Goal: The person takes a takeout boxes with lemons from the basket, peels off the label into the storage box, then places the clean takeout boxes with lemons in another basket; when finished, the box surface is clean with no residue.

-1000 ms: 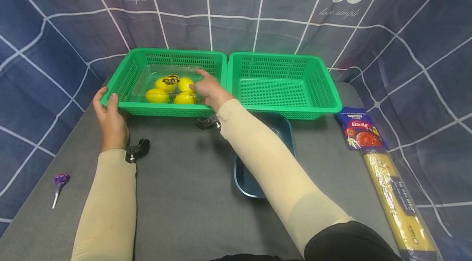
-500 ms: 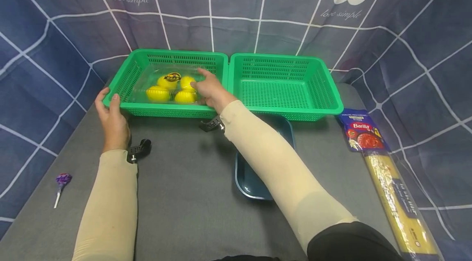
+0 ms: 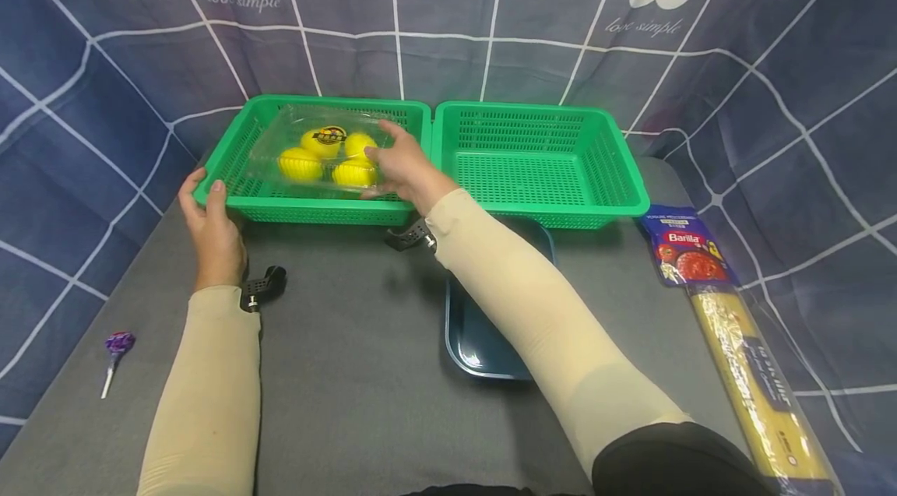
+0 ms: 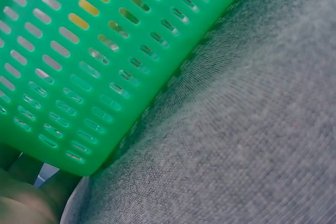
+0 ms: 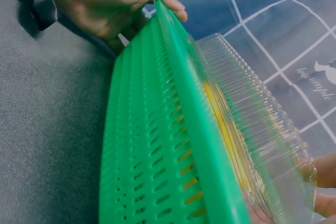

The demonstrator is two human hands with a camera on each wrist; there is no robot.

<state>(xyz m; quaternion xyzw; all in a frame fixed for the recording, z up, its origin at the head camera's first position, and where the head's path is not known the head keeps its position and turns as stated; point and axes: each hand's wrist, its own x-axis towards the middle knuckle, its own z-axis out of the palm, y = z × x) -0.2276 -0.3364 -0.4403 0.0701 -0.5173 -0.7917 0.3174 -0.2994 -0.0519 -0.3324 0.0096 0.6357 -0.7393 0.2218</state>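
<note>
In the head view, my left hand [image 3: 216, 235] grips the front left corner of the left green basket [image 3: 315, 212], thumb over the rim. My right hand [image 3: 413, 169] holds the right end of a clear plastic box [image 3: 273, 142] with several yellow, lemon-like fruits [image 3: 300, 165] and a dark label. The box tilts and is partly raised above the basket floor. In the right wrist view, the box [image 5: 262, 119] stands above the basket rim [image 5: 184, 82], with right fingers [image 5: 325, 179] at its end. The left wrist view shows the basket wall [image 4: 89, 93] close up.
A second green basket [image 3: 518, 177] adjoins on the right. A dark blue tray [image 3: 483, 348] lies partly under my right forearm. A sauce pouch [image 3: 687, 247] and spaghetti pack [image 3: 753, 379] lie at the right, a lollipop [image 3: 119, 344] at the left. Behind hangs a checked curtain [image 3: 448, 5].
The clear box has risen within the left basket and tilted, with my right hand moving slightly up and right. My left hand has stayed on the basket corner.
</note>
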